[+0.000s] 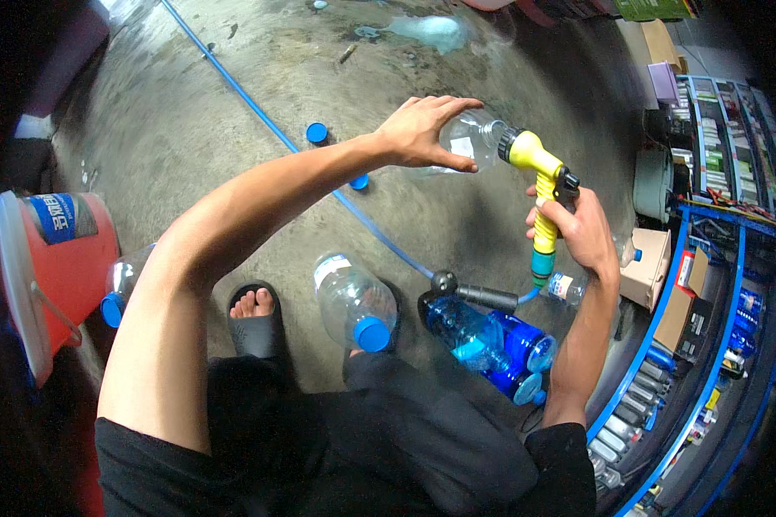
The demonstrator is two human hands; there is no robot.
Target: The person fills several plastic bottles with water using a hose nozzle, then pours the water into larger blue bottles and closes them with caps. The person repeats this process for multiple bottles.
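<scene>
My left hand [424, 133] is wrapped round a clear, uncapped plastic bottle [464, 145], held on its side with its mouth to the right. In my right hand [585, 231] is a yellow hose spray gun [543, 172], its fingers closed round the grip. The gun's black nozzle sits right at the bottle's mouth; whether they touch I cannot tell. A green connector at the foot of the grip joins a blue hose [379, 234]. Two blue caps, one a blue cap [317, 133] farther off and one a blue cap [359, 182] nearer, lie on the floor left of the bottle.
A large clear bottle [347, 289] with a blue cap is by my right foot. Several blue bottles [516, 345] lie beside a black-handled tool [487, 297]. A red bucket [73, 258] is at left, next to another capped bottle [128, 280]. Blue-framed shelves [683, 237] line the right.
</scene>
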